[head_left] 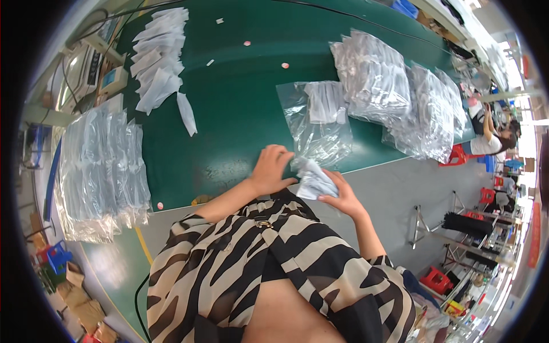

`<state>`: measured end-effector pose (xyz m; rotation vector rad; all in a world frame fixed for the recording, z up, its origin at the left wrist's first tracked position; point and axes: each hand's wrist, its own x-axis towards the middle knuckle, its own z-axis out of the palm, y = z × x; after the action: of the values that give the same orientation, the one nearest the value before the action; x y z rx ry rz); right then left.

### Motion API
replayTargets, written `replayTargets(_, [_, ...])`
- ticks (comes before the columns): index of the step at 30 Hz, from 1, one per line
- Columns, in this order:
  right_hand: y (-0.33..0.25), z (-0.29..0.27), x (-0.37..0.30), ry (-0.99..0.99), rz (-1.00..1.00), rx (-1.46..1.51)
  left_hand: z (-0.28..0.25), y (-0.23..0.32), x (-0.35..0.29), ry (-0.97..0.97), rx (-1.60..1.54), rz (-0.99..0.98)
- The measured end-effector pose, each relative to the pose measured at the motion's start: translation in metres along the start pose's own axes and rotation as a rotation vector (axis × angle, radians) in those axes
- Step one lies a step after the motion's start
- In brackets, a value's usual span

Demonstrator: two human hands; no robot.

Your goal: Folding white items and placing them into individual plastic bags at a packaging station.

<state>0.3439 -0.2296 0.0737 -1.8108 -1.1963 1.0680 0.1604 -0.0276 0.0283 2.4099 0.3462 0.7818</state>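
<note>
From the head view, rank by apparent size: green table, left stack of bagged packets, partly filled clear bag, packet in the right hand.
Largest to smallest:
1. green table
2. left stack of bagged packets
3. partly filled clear bag
4. packet in the right hand

Packet (316, 183) in right fingers (331, 199), bag (321, 142) behind on table (229, 108), bundles (374, 77) right, packet row (157, 63) left

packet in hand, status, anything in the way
Right hand holds pale packet. Left hand beside it, fingers apart, contact unclear. Large clear bag just beyond; nothing visibly blocking.
</note>
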Motion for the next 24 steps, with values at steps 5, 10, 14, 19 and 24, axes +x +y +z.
replayTargets(5, [0.027,-0.002,-0.034,0.220,0.124,-0.049,0.066,-0.010,0.014,-0.239,0.122,0.021])
replayTargets(10, [0.038,0.008,0.005,0.369,0.031,-0.265,0.050,0.023,0.037,-0.012,-0.252,-0.065])
replayTargets(14, [0.043,0.008,0.042,0.450,0.087,0.053,0.044,0.029,0.033,0.057,-0.311,-0.055])
replayTargets(19, [0.049,0.010,0.074,0.225,0.289,1.116,0.039,0.035,0.025,0.027,-0.344,-0.146])
replayTargets(24, [0.067,0.028,0.106,0.219,0.179,0.787,0.032,0.045,0.026,0.080,-0.549,-0.323])
